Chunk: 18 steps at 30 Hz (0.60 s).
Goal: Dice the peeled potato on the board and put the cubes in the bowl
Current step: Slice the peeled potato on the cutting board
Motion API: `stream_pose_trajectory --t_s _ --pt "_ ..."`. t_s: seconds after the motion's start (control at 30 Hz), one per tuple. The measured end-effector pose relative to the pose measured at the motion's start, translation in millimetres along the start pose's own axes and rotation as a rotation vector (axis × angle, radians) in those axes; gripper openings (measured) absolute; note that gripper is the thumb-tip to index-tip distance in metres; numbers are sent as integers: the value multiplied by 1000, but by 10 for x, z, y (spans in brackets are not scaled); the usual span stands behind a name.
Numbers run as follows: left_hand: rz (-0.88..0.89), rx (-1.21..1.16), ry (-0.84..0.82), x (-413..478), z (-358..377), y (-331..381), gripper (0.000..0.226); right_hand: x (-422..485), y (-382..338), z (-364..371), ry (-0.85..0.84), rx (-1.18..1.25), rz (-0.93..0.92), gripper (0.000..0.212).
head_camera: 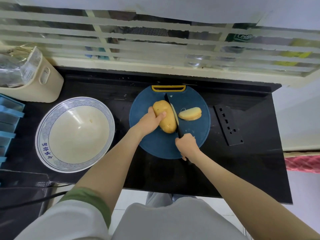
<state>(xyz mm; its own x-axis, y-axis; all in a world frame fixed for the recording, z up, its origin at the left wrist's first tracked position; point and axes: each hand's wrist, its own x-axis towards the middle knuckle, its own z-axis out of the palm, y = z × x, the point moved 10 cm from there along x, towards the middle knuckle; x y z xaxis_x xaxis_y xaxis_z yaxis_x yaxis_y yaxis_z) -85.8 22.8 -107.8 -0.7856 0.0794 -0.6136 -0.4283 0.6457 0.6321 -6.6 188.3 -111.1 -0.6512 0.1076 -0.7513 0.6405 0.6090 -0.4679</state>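
1. We're holding the potato [165, 118] down with our left hand [150, 121]. The thumb [162, 115] is lying across the top and the other fingers are wrapping round the left side, mostly hidden behind it.
2. The potato is lying lengthways on the board [155, 148], right under those fingers, with its far end pointing away from us.
3. Our right hand [187, 146] is clenching round the handle of the knife [179, 131], all fingers curled tight.
4. The blade is running up and away from the right knuckles, along the potato's right side and just past the tip of the left thumb. We're not able to tell how deep it's sitting in the potato.
5. A cut slice [190, 113] is lying flat on the board beyond the blade from the left fingers. It's just up from the right-hand fingers and not touching the potato.
6. The bowl [42, 134] is sitting on the counter [216, 170] well out to the left of the left-hand fingers. It's off the board, and there's a pale speck inside that's too small for us to identify.
7. A black sheath [227, 125] with holes in it is lying on the counter out to the right of the right-hand fingers.
8. Past the bowl, a cream bin [43, 84] and a blue tray [8, 118] are sitting furthest from both hands.
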Motion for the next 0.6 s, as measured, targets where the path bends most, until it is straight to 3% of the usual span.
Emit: stream_pose_trajectory --t_s 0.23,0.37,0.47,0.6 --pt "32 -48 -37 -69 1 -129 65 103 -107 -48 64 -9 -32 29" --pt "15 -15 -3 -85 -68 -156 67 80 -135 -132 41 -52 -63 27" --pt "3 60 158 -116 -269 -133 81 27 -173 -247 80 -165 -143 28" --pt "195 205 491 -377 -680 394 53 -143 -193 -492 224 -365 -221 25"
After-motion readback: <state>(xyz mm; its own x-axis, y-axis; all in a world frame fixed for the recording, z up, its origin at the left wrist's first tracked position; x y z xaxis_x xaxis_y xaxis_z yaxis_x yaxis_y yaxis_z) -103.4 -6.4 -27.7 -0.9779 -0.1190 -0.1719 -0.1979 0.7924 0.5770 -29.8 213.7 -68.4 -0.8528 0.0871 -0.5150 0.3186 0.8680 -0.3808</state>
